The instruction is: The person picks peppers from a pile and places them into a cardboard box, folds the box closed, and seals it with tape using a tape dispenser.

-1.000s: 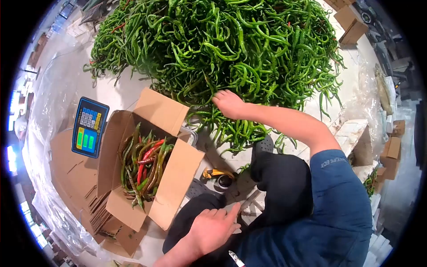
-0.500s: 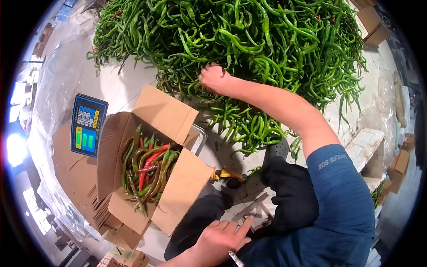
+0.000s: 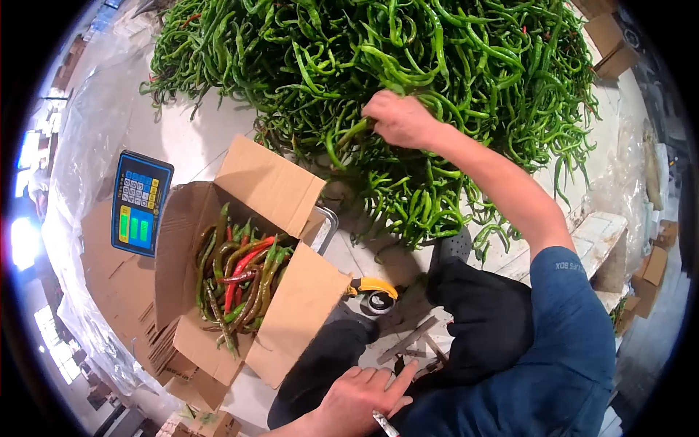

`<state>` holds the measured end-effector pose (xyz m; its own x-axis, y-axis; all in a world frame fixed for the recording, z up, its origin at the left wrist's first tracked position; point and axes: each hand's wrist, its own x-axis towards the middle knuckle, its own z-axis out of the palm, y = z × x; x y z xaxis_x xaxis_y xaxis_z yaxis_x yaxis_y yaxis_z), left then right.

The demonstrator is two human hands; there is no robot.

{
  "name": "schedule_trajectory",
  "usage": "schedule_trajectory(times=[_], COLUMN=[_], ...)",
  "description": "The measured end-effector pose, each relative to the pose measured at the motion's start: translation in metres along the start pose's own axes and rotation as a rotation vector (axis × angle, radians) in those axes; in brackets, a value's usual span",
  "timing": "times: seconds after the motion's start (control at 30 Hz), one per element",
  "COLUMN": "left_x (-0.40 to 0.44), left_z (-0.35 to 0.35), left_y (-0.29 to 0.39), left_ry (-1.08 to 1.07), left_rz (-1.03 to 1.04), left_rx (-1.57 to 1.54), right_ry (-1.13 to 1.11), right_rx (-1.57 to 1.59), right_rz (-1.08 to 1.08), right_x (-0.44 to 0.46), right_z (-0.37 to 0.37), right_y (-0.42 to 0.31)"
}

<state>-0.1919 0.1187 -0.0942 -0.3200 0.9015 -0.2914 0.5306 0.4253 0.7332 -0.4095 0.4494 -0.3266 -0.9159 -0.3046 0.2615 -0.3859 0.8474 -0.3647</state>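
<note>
My right hand (image 3: 402, 119) is closed on a long brownish-green chili pepper (image 3: 354, 134), at the front of a big heap of green chili peppers (image 3: 466, 51). The fingertips are partly hidden behind the hand. My left hand (image 3: 362, 392) lies low over my lap with fingers stretched out and nothing visible in them; a small pale, thin object (image 3: 386, 424) shows just beside it, its kind unclear. To the left stands an open cardboard box (image 3: 287, 309) with red, brown and dark green chili peppers (image 3: 240, 280) inside.
A scale display (image 3: 142, 204) with lit green digits stands left of the box, near flattened cardboard (image 3: 116, 280). Beneath the box shows a metal scale tray (image 3: 331, 226). A yellow-handled tape dispenser (image 3: 377, 288) lies by my feet. A white bench (image 3: 601, 240) stands at the right.
My right hand has moved right and slightly up along the heap, and a brownish-green chili pepper now shows in its fingers. My left hand has stayed almost still.
</note>
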Motion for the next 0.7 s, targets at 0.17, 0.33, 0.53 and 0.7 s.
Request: schedule_trajectory(times=[0.17, 0.33, 0.53, 0.7], left_x=[0.006, 0.008, 0.004, 0.0], left_z=[-0.004, -0.015, -0.004, -0.001], left_y=[0.005, 0.005, -0.004, 0.0], left_ry=[0.009, 0.105, -0.015, -0.03], left_rz=[0.055, 0.08, 0.086, 0.043], left_rx=[-0.003, -0.018, 0.134, 0.139], right_ry=[-0.019, 0.011, -0.016, 0.194], right_rx=[0.243, 0.347, 0.331, 0.164], right_rz=[-0.101, -0.074, 0.017, -0.121], right_x=[0.016, 0.017, -0.033, -0.073], right_z=[0.015, -0.066, -0.088, -0.077], right_y=[-0.024, -0.024, -0.016, -0.043])
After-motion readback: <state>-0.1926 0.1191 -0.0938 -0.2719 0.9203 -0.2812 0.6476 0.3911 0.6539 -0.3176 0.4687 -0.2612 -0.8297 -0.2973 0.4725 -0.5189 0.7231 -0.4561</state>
